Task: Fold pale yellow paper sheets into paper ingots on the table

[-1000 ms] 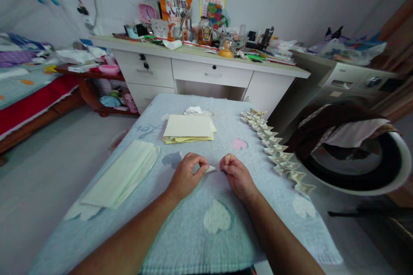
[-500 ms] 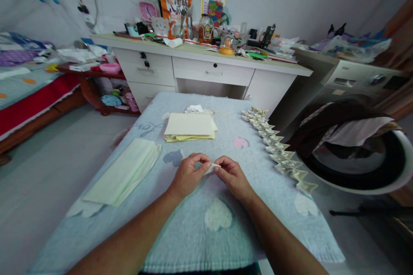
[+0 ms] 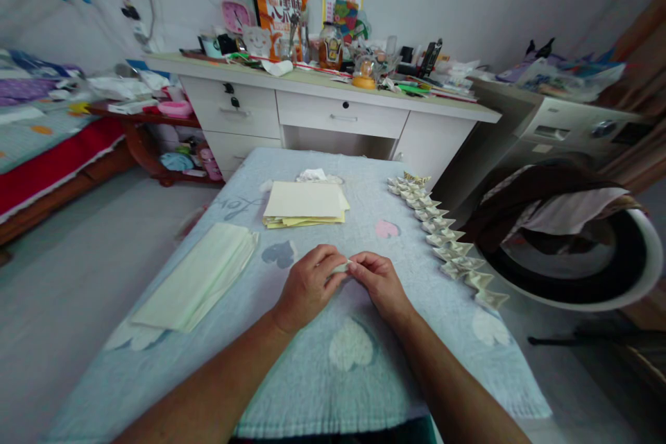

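Observation:
A small folded piece of pale paper (image 3: pixel 342 267) is pinched between both hands above the cloth-covered table (image 3: pixel 291 381). My left hand (image 3: pixel 311 284) has its fingers closed round the paper's left part, hiding much of it. On its right end, the thumb and fingertips of my right hand (image 3: pixel 379 281) press together. Beyond the hands lies a stack of cream and yellow paper (image 3: pixel 304 201). To the left is a pile of pale green paper sheets (image 3: pixel 195 281). Along the right side runs a row of pointed folded paper pieces (image 3: pixel 440 227), set one against another.
Crumpled white paper (image 3: pixel 312 175) sits behind the stack. A white desk (image 3: pixel 343 107) crowded with small items stands at the far side. On the right is a washing machine (image 3: pixel 541 125), its round door (image 3: pixel 653 250) open beside the table. A bed (image 3: pixel 62 173) is at the left.
My left fingers have closed further over the folded paper, so less of it shows. My right hand stays at its right end. The view has shifted slightly.

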The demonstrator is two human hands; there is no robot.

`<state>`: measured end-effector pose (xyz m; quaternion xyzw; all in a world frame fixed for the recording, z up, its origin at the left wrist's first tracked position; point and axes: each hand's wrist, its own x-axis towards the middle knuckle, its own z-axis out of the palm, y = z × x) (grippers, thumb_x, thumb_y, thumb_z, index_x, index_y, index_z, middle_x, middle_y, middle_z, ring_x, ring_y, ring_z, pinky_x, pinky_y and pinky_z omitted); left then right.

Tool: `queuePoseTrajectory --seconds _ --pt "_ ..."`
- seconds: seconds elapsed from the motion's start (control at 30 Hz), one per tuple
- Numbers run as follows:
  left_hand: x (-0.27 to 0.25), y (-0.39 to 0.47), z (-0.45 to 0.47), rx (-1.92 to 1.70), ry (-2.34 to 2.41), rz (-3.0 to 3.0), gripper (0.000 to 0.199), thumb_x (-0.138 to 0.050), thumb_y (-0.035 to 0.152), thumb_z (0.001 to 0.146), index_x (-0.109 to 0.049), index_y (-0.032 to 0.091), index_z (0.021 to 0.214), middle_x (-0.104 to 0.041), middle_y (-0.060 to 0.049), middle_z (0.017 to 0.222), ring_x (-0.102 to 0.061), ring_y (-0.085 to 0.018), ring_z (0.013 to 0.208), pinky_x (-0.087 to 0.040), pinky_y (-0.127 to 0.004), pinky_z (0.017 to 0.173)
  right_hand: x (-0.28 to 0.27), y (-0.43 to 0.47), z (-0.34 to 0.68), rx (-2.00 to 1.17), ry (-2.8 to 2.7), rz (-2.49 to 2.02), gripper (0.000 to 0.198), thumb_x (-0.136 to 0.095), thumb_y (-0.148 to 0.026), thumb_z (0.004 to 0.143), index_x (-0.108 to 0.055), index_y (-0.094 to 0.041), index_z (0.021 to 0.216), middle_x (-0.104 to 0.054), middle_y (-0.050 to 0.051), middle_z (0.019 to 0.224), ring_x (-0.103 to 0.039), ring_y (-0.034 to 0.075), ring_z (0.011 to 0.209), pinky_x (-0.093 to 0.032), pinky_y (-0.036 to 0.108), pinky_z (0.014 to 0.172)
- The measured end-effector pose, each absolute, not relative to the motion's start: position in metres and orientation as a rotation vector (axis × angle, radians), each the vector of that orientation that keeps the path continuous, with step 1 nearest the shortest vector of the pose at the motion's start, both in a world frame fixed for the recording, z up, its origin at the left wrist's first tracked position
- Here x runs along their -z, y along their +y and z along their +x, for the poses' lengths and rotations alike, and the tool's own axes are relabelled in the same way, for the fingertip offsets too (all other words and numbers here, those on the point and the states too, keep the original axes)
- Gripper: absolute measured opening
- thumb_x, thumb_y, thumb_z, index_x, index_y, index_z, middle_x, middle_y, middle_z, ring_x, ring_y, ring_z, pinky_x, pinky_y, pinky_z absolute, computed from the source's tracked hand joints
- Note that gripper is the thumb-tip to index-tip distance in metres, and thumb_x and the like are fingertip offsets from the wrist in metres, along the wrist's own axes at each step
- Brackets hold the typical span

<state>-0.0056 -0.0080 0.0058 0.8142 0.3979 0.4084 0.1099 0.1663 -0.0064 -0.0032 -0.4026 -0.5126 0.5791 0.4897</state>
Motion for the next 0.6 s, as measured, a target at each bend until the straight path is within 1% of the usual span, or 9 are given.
queuePoseTrajectory --seconds 0.1,0.27,0.4,0.47,0.53,0.6 --pt "-0.0059 -0.0071 -0.0063 -1.243 1.168 2.351 0.016 -0.057 0.019 0.087 -0.061 0.020 0.102 -0.059 -0.004 0.100 -0.058 -0.016 0.096 -0.050 -0.029 0.085 0.0023 -0.0065 0.1664 -1.397 -1.268 -0.964 0.018 -0.066 -0.035 0.080 -0.072 -0.019 0.084 -0.068 0.001 0.075 -0.057 0.013 0.070 -0.043 0.026 0.072" --pt "-0.0053 -0.0073 -0.0056 -1.259 1.174 2.356 0.015 -0.058 0.021 0.087 -0.062 0.020 0.102 -0.062 -0.004 0.100 -0.060 -0.016 0.096 -0.051 -0.029 0.085 0.0052 -0.0049 0.1679 -1.311 -1.298 -1.040 0.019 -0.066 -0.036 0.080 -0.072 -0.018 0.076 -0.067 0.000 0.070 -0.056 0.013 0.066 -0.043 0.025 0.069" --pt "-0.0042 -0.0071 -0.0045 -1.267 1.190 2.368 0.016 -0.059 0.021 0.086 -0.063 0.020 0.102 -0.064 -0.005 0.100 -0.061 -0.016 0.096 -0.050 -0.030 0.086 0.0075 -0.0042 0.1693 -1.267 -1.309 -1.080 0.021 -0.065 -0.036 0.081 -0.071 -0.017 0.074 -0.066 0.001 0.068 -0.056 0.013 0.065 -0.042 0.025 0.068" --pt "-0.0045 -0.0064 -0.0048 -1.279 1.197 2.329 0.017 -0.059 0.021 0.086 -0.063 0.020 0.102 -0.064 -0.005 0.101 -0.060 -0.017 0.097 -0.050 -0.031 0.087 0.0064 -0.0052 0.1684 -1.291 -1.297 -1.045 0.019 -0.065 -0.036 0.081 -0.071 -0.018 0.079 -0.067 0.001 0.072 -0.056 0.013 0.068 -0.043 0.025 0.070" --pt "-0.0055 -0.0051 -0.0056 -1.274 1.202 2.241 0.017 -0.060 0.021 0.085 -0.063 0.020 0.102 -0.064 -0.005 0.102 -0.060 -0.017 0.098 -0.049 -0.030 0.087 0.0041 -0.0067 0.1660 -1.348 -1.282 -0.973 0.020 -0.066 -0.036 0.080 -0.070 -0.019 0.089 -0.068 0.001 0.080 -0.058 0.014 0.074 -0.044 0.026 0.073" --pt "-0.0063 -0.0034 -0.0063 -1.249 1.192 2.121 0.017 -0.061 0.021 0.084 -0.063 0.020 0.100 -0.064 -0.005 0.102 -0.061 -0.016 0.092 -0.050 -0.029 0.083 0.0019 -0.0079 0.1629 -1.401 -1.271 -0.906 0.024 -0.068 -0.037 0.078 -0.067 -0.021 0.095 -0.068 0.002 0.087 -0.059 0.015 0.080 -0.044 0.027 0.076"
